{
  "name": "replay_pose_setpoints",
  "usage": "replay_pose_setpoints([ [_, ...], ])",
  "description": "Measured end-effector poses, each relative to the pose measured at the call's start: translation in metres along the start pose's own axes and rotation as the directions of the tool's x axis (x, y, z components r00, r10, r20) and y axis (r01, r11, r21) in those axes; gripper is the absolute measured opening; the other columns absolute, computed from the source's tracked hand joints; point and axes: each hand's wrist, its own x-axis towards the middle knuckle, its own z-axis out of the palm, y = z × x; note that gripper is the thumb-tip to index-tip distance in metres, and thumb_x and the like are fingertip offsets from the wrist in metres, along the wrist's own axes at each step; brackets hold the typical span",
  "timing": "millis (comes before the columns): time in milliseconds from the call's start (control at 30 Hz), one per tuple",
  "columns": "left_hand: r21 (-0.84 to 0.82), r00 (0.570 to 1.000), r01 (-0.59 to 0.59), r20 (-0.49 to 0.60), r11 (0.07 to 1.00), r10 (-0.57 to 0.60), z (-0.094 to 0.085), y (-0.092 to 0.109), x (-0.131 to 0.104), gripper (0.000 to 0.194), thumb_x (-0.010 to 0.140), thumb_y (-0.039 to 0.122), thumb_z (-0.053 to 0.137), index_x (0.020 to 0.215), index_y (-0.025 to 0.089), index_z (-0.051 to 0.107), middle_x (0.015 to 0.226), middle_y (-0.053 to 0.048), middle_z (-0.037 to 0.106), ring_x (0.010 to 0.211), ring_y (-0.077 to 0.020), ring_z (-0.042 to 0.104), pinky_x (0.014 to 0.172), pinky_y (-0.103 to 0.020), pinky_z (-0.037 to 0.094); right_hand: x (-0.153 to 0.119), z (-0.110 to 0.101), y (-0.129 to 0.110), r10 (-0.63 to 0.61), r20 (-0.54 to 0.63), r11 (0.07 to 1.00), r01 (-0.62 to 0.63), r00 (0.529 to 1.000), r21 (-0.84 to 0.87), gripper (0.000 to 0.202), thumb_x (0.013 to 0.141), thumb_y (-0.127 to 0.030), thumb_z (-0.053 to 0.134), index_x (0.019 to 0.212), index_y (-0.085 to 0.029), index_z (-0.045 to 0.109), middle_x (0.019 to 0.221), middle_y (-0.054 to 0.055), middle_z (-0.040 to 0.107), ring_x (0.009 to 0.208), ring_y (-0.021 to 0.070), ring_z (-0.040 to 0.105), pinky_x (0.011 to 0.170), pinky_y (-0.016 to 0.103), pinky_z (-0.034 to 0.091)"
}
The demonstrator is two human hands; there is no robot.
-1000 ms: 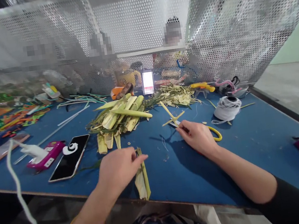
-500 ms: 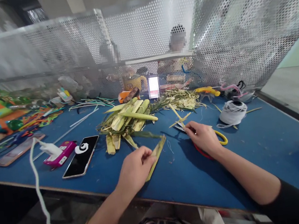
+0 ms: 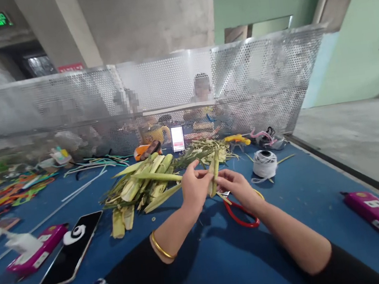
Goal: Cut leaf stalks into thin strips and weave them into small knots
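Left hand [image 3: 192, 187] raised, fingers pinched, gold bangle at wrist, right hand [image 3: 234, 185] close beside, fingertips pinched, forearms converging

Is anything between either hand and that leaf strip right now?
Nothing visible. The left hand and the right hand both pinch the leaf strip directly, raised above the blue table. The scissors lie below the hands, and the leaf pile sits off to the left.
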Motion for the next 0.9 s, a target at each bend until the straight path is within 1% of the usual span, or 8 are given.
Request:
replay_pose_setpoints([
  [167,-0.042,0.998,-0.007,0.066,0.999,0.010,0.018,-0.030,0.009,0.045,0.088,0.028,0.050,0.129,0.010,0.050,0.095,-0.011,0.073,0.088,-0.0214,0.069,0.079,-0.032,0.053,0.005,-0.004,0.005,0.086,-0.108,0.992,-0.075,0.990,0.096,0.037,0.059,-0.048,0.073,0.074,-0.017,0.058,0.059,-0.002,0.058,0.054,0.0113,0.050,0.054,0.026,0.042],
  [267,0.211,0.987,-0.156,0.079,0.965,0.142,0.005,-0.049,0.027,0.048,0.088,0.025,0.050,0.134,0.013,0.046,0.124,-0.015,0.062,0.118,-0.0247,0.056,0.103,-0.038,0.040,0.013,-0.018,0.006,0.029,-0.220,1.000,-0.028,0.975,0.006,0.032,0.064,-0.047,0.066,0.071,-0.017,0.057,0.057,-0.003,0.056,0.053,0.0113,0.049,0.053,0.026,0.042],
  [400,0.551,0.985,-0.025,-0.127,0.834,0.114,-0.027,-0.054,0.054,0.060,0.075,0.018,0.064,0.131,0.005,0.048,0.142,-0.024,0.043,0.135,-0.0347,0.036,0.110,-0.047,0.029,0.022,-0.035,0.004,-0.058,-0.297,0.994,0.027,0.953,-0.107,0.025,0.069,-0.042,0.060,0.071,-0.018,0.057,0.058,-0.003,0.055,0.054,0.0122,0.049,0.054,0.026,0.041],
  [500,0.573,0.907,-0.151,-0.245,0.806,0.344,-0.038,-0.037,0.058,0.041,0.079,0.018,0.058,0.120,0.014,0.058,0.130,-0.016,0.056,0.126,-0.0285,0.046,0.108,-0.042,0.033,0.023,-0.037,0.006,-0.062,-0.318,0.991,0.021,0.946,-0.129,0.024,0.070,-0.040,0.060,0.077,-0.017,0.059,0.060,-0.001,0.058,0.055,0.0136,0.053,0.055,0.027,0.042],
  [600,0.409,0.952,-0.285,0.013,0.867,0.307,-0.021,-0.017,0.042,0.022,0.082,0.034,0.057,0.092,0.018,0.069,0.092,-0.007,0.071,0.091,-0.0223,0.065,0.088,-0.035,0.048,0.021,-0.030,0.010,-0.060,-0.305,0.992,0.022,0.951,-0.127,0.030,0.071,-0.040,0.060,0.091,-0.017,0.058,0.062,-0.002,0.061,0.055,0.0148,0.055,0.056,0.028,0.045],
  [733,0.085,0.924,0.010,0.380,0.996,-0.042,0.017,-0.007,0.026,0.021,0.072,0.036,0.069,0.077,0.016,0.070,0.072,-0.003,0.070,0.068,-0.0174,0.064,0.065,-0.027,0.051,0.016,-0.022,0.007,-0.113,-0.242,0.971,0.056,0.964,-0.231,0.027,0.077,-0.042,0.054,0.091,-0.018,0.053,0.065,0.000,0.062,0.058,0.0156,0.057,0.057,0.028,0.045],
  [833,-0.034,0.943,0.211,0.269,0.977,-0.195,0.025,-0.007,0.038,0.021,0.078,0.032,0.063,0.069,0.014,0.064,0.066,-0.003,0.067,0.060,-0.0144,0.062,0.057,-0.024,0.050,0.010,-0.028,-0.006,-0.127,-0.071,0.794,0.058,0.989,-0.605,0.023,0.085,-0.039,0.045,0.086,-0.019,0.056,0.081,0.005,0.066,0.073,0.0179,0.061,0.067,0.029,0.045],
  [900,-0.045,0.960,0.199,0.212,0.979,-0.185,0.016,-0.007,0.056,0.019,0.083,0.031,0.057,0.076,0.015,0.062,0.072,-0.004,0.069,0.061,-0.0131,0.062,0.053,-0.021,0.048,0.003,-0.034,-0.017,0.000,0.065,0.436,0.058,0.998,-0.898,0.022,0.082,-0.035,0.052,0.092,-0.017,0.060,0.095,0.010,0.065,0.086,0.0220,0.062,0.073,0.031,0.044],
])
